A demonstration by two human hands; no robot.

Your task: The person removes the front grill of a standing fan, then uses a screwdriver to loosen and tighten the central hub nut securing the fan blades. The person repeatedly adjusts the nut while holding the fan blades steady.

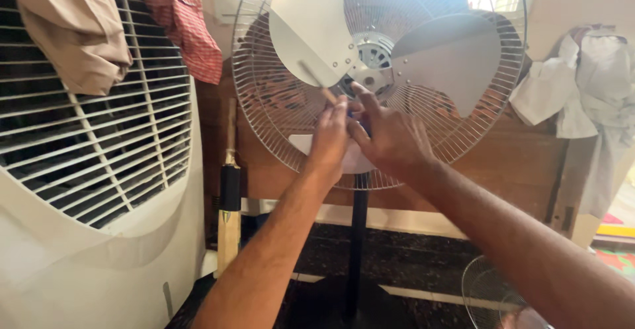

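A pedestal fan stands in front of me with its front guard off. Its rear wire guard (264,97) and pale grey blades (456,57) are bare, and the hub (372,71) sits in the middle. Both my hands are raised just below the hub. My left hand (331,137) grips a thin stick-like tool (316,81) that slants up to the left across a blade. My right hand (387,134) is right beside it, index finger stretched up toward the hub, fingers closed around something small and blue that is mostly hidden.
A large white air cooler (99,170) with draped clothes fills the left. A cricket bat (229,203) leans against the wooden board behind the fan. Clothes (582,84) hang at the right. A loose wire fan guard (496,296) lies on the dark floor at lower right.
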